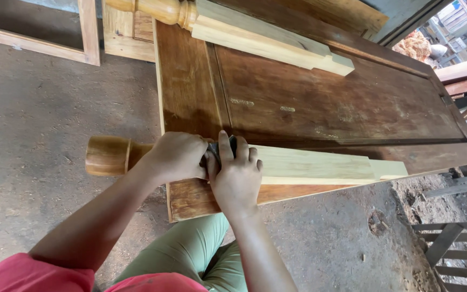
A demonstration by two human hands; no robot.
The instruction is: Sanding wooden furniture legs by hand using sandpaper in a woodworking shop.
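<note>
A pale wooden post (pixel 320 165) with a turned, rounded brown end (pixel 106 156) lies across a dark brown wooden door panel (pixel 320 103). My left hand (pixel 177 157) wraps over the post just beside the turned end. My right hand (pixel 237 173) presses down next to it, fingers over a small dark object (pixel 214 150) held against the post; what that object is cannot be made out. Both hands touch each other at the thumbs.
A second pale turned post (pixel 255 35) lies on the far side of the door panel. A wooden frame (pixel 39 38) leans at the top left. The concrete floor (pixel 44 124) is dusty. Grey slatted wood (pixel 455 249) sits at the bottom right.
</note>
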